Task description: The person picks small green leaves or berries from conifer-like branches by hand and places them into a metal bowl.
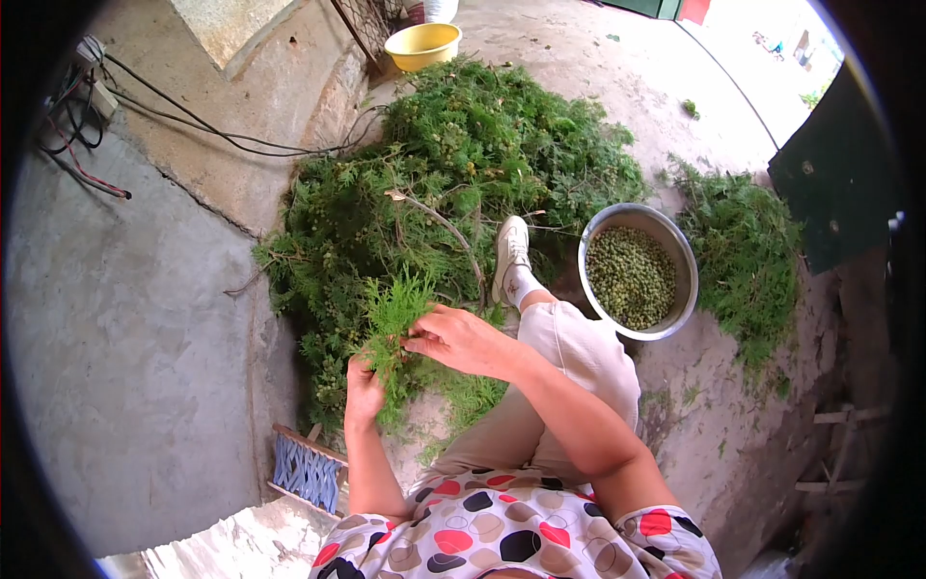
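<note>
A bright green conifer sprig (pixel 397 307) with flat, feathery leaves is up in front of me. My left hand (pixel 365 388) is closed around its lower part. From the right, my right hand (pixel 461 340) reaches into the same sprig with fingers bent together; what its fingertips pinch is too small to make out. Beyond both hands spreads a big heap of cut green branches (pixel 502 145), with a bare stick (pixel 439 220) lying across it. To the right of my foot stands a metal basin (pixel 687 280) holding many small round green cones (pixel 632 275).
A smaller pile of greenery (pixel 738 251) lies right of the basin. A yellow plastic basin (pixel 422 46) stands behind the heap. Black cables (pixel 222 133) run along the wall at left. A low stool with a blue woven seat (pixel 307 471) is by my left side. A dark green panel (pixel 834 179) stands at right.
</note>
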The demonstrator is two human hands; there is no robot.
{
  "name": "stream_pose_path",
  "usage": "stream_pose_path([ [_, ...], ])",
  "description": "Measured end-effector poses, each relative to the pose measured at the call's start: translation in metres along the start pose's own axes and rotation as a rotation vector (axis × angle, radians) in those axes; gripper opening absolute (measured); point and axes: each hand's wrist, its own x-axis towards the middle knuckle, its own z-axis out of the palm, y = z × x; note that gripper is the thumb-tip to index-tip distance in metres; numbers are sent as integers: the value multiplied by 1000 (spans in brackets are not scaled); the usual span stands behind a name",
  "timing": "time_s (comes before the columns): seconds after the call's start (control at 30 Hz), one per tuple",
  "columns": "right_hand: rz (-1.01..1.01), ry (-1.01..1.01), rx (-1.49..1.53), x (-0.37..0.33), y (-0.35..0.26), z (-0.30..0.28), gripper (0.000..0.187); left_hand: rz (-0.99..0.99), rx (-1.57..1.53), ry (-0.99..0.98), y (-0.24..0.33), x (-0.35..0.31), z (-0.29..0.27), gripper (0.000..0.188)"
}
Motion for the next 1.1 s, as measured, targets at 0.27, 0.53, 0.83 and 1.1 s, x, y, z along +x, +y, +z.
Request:
stream_pose_path([
  [0.27, -16, -99, -13, -2, 4, -2, 18, -24, 90, -111, 11, -2, -5, 22],
  [0.53, 214, -90, 47, 4, -1, -23, 17, -139, -96, 35, 3, 2, -1, 21],
  [0.83, -74, 904, 1282, 2, 10, -118, 40, -141, -523, 164, 5, 14, 10, 43],
  [1.1, 622, 507, 800, 13, -7, -68, 20, -102, -628, 162, 3, 15, 17, 49],
])
